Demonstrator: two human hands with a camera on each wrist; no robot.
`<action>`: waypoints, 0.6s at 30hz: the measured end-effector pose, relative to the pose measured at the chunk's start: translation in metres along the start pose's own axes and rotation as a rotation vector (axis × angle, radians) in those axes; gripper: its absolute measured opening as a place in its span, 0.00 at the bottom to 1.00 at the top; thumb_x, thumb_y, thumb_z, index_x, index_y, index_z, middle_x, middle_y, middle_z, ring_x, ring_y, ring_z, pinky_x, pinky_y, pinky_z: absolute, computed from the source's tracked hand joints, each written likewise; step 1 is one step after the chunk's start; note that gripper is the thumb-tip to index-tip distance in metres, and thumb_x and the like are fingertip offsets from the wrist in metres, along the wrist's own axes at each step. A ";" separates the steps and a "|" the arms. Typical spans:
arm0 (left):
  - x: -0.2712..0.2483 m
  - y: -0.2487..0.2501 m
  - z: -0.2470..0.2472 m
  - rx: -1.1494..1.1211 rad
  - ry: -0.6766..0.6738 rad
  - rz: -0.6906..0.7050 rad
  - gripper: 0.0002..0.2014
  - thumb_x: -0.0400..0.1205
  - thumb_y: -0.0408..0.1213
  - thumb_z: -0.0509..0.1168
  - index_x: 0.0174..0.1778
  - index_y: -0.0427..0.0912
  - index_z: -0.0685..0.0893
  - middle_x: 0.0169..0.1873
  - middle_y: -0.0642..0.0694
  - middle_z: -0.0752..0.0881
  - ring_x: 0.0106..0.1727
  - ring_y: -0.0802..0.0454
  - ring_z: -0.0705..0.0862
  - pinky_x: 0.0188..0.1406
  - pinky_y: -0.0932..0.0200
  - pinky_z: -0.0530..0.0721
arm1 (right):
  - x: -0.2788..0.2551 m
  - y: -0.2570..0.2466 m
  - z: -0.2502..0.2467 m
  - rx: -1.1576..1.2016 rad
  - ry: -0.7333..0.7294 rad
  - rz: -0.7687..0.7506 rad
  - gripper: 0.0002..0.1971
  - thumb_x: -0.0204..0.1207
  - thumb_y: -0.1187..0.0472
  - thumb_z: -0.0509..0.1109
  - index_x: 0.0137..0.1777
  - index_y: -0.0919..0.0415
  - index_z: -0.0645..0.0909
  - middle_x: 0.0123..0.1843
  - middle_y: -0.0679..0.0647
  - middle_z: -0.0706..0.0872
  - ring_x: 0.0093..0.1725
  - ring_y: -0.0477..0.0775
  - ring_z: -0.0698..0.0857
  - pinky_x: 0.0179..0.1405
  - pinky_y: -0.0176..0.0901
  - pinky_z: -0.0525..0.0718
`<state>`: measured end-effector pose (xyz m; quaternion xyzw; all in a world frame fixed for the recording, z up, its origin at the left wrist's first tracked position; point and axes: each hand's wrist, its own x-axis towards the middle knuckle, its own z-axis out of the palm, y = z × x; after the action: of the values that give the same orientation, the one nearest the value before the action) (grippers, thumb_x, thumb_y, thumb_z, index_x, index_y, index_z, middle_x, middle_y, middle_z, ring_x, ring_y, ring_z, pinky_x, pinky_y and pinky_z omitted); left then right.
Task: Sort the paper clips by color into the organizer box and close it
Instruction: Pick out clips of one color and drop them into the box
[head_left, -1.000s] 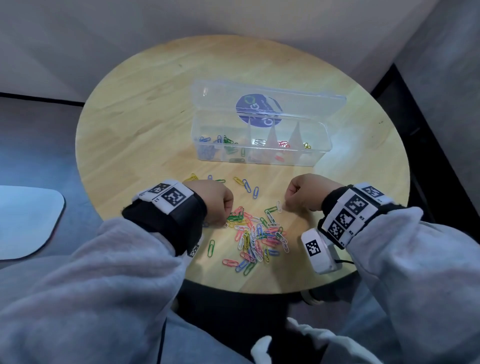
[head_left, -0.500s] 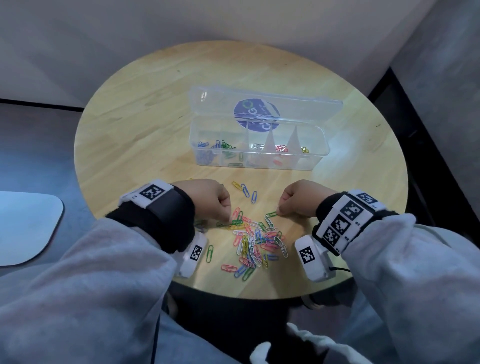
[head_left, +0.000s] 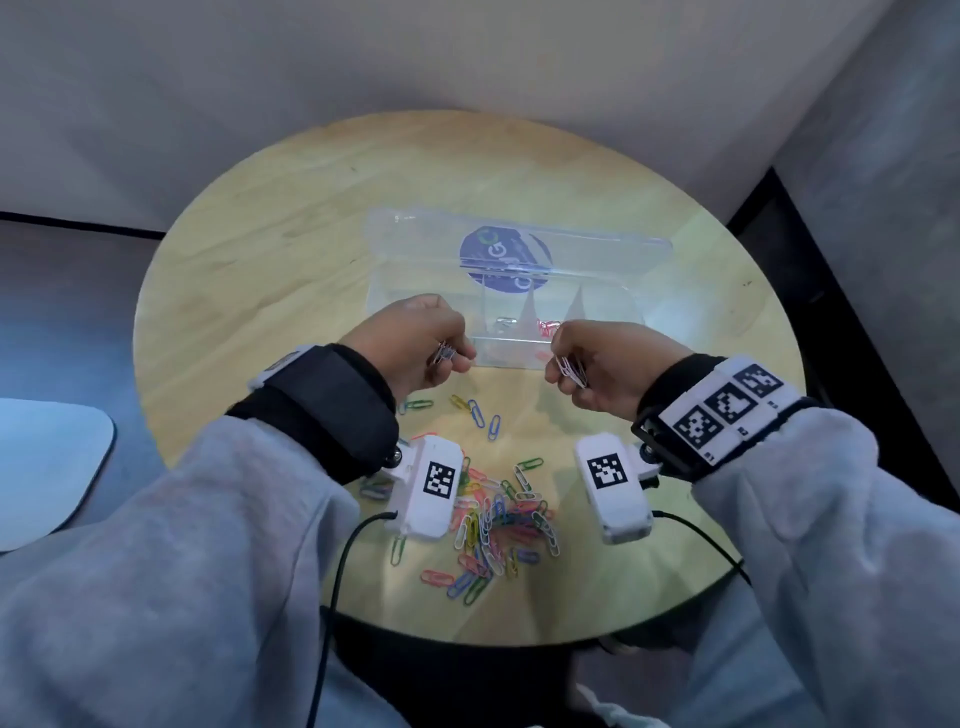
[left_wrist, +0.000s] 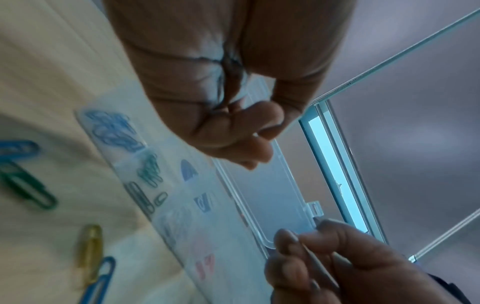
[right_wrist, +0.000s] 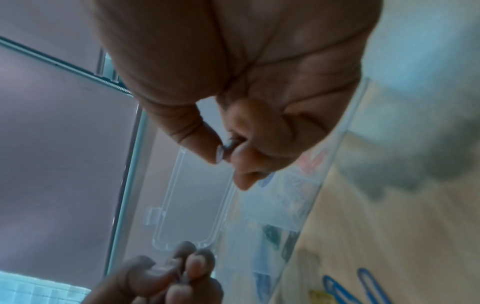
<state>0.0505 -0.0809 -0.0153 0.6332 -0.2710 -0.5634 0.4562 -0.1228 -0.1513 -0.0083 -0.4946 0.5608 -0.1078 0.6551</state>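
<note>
A clear organizer box (head_left: 608, 332) stands open on the round wooden table (head_left: 260, 270), its lid (head_left: 597, 254) tipped back. Blue, green, silver and pink clips lie in separate compartments (left_wrist: 114, 131). My left hand (head_left: 415, 345) is raised in front of the box's left half and pinches a small bunch of white clips (head_left: 445, 354). My right hand (head_left: 597, 366) is raised in front of the box's middle and pinches another bunch of white clips (head_left: 570, 371). A mixed pile of coloured clips (head_left: 498, 519) lies near the table's front edge, below both wrists.
A few loose clips, green, yellow and blue (head_left: 475, 413), lie between the pile and the box. Walls stand close behind the table. A pale seat or surface (head_left: 47, 457) shows at the far left, beside the table.
Both hands have lifted off the pile and moved forward toward the box, each carrying a pinch of white clips. The head view has tilted and come closer.
</note>
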 end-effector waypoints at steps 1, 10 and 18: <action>0.003 0.001 0.002 -0.030 0.016 -0.006 0.14 0.77 0.21 0.53 0.28 0.41 0.67 0.28 0.40 0.79 0.15 0.59 0.77 0.13 0.73 0.69 | 0.002 -0.004 -0.001 0.035 0.002 -0.002 0.07 0.78 0.67 0.57 0.38 0.61 0.70 0.30 0.57 0.78 0.19 0.47 0.72 0.14 0.31 0.68; 0.024 0.019 0.022 -0.395 -0.051 -0.050 0.03 0.83 0.32 0.60 0.49 0.37 0.77 0.44 0.38 0.80 0.44 0.48 0.82 0.47 0.60 0.83 | 0.025 -0.033 0.003 0.290 -0.058 -0.050 0.10 0.78 0.74 0.51 0.43 0.68 0.74 0.36 0.62 0.77 0.28 0.53 0.80 0.23 0.34 0.83; 0.030 0.027 0.022 -0.500 -0.205 -0.067 0.33 0.83 0.58 0.48 0.79 0.39 0.64 0.81 0.32 0.57 0.84 0.45 0.57 0.78 0.52 0.61 | 0.040 -0.037 -0.001 0.445 -0.121 -0.049 0.13 0.75 0.75 0.48 0.55 0.67 0.71 0.46 0.64 0.75 0.42 0.56 0.78 0.43 0.41 0.80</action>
<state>0.0409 -0.1247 -0.0045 0.4492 -0.1474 -0.6888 0.5496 -0.0946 -0.1979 -0.0048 -0.3571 0.4706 -0.2149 0.7777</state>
